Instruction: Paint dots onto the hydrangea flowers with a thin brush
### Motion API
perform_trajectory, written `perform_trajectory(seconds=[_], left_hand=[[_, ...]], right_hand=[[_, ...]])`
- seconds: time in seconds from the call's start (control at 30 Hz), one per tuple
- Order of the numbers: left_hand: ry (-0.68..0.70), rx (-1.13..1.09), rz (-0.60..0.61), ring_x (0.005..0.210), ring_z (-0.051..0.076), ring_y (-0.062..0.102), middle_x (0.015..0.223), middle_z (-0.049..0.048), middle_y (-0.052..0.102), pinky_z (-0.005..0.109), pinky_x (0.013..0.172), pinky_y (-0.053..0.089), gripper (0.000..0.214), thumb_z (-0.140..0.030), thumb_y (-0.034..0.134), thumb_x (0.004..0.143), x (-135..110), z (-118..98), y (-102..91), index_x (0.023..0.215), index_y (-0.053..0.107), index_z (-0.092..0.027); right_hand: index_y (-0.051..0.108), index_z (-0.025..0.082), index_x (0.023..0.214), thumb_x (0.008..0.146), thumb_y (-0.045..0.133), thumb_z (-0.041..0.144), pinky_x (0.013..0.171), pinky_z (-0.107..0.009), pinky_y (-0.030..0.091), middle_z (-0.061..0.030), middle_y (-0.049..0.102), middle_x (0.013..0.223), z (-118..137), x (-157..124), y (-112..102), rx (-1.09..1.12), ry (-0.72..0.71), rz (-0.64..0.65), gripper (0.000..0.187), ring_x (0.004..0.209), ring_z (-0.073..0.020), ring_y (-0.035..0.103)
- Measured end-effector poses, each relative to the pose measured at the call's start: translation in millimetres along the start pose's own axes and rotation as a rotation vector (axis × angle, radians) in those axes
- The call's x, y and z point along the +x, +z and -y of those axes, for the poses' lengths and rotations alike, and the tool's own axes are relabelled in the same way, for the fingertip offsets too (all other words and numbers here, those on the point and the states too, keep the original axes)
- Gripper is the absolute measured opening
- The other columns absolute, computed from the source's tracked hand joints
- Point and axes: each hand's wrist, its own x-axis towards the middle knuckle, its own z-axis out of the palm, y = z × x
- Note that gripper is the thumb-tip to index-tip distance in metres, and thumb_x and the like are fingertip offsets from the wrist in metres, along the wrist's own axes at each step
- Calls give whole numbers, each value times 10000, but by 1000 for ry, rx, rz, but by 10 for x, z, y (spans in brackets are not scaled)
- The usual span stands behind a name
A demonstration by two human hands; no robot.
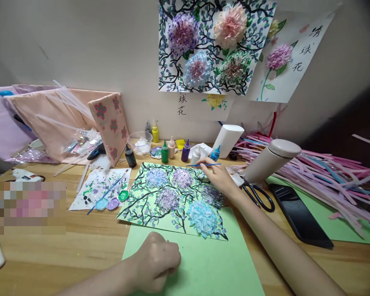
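My right hand (218, 176) pinches a thin blue paintbrush (193, 165) over the far right edge of a painting. The painting (142, 213) has black branches, small leaves in green, blue and purple, and several fluffy raised flowers. The nearest flower (203, 218) is light blue; a dark purple one (212, 195) lies just below my right wrist. My left hand (160, 257) is a closed fist above the green sheet (216, 263), in front of the painting, with nothing showing in it. Left of the painting, a second paintbrush (106, 193) rests across a paint-smeared paper (86, 185).
Small paint bottles, among them a green one (164, 152) and a purple one (185, 151), stand behind the painting. To the right are scissors (259, 196), a black phone (299, 213), a tumbler (271, 160) and pink strips (329, 181). A glue gun (23, 176) lies left. A similar artwork (214, 45) hangs on the wall.
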Motion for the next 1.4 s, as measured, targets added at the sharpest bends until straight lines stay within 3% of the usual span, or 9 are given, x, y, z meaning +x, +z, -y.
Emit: perform_trajectory(seconds=[0.27,0.47,0.6,0.7,0.9,1.13,1.4], left_hand=[[17,53,22,395,112,229,508,-37,367,249,407,142,95,-109,334,639,-13,-2,1,635,335,-205],[128,397,-27,400,120,81,466,-45,272,264,408,90,275,-55,338,787,-97,111,124,566,247,-191],[129,561,3,415,134,41,466,-32,254,289,415,56,331,-32,314,824,-149,164,191,538,226,-175],[109,463,25,412,133,35,462,-38,238,288,407,77,342,-48,288,849,-129,132,158,539,246,-184],[17,237,97,399,130,156,487,-38,357,265,393,138,378,-85,202,900,15,15,-22,575,362,-193],[21,220,81,384,125,174,479,-44,368,258,396,147,402,-95,178,921,41,-3,-49,579,364,-193],[97,388,-32,410,133,56,458,-38,271,282,413,74,400,-41,159,906,-81,107,129,537,230,-179]], right_hand=[[618,208,949,891,409,333,800,-323,436,-42,675,943,-52,17,29,42,22,-11,250,887,-197,612],[608,205,932,911,375,334,741,-299,454,-40,671,891,182,186,3,63,-29,12,267,806,-180,624],[602,196,900,903,387,289,720,-292,437,-49,651,838,299,283,84,-76,-93,26,235,775,-180,604],[602,189,890,896,393,274,709,-295,426,-57,638,819,269,290,146,-162,-98,25,226,758,-184,590],[606,183,885,891,388,275,685,-293,413,-58,634,795,166,277,181,-189,-71,38,237,741,-184,588],[612,176,893,887,384,276,663,-293,401,-58,637,773,157,297,199,-182,-39,46,249,719,-182,586],[604,188,887,894,379,279,681,-292,413,-49,642,791,125,292,186,-151,-54,39,243,743,-183,598]])
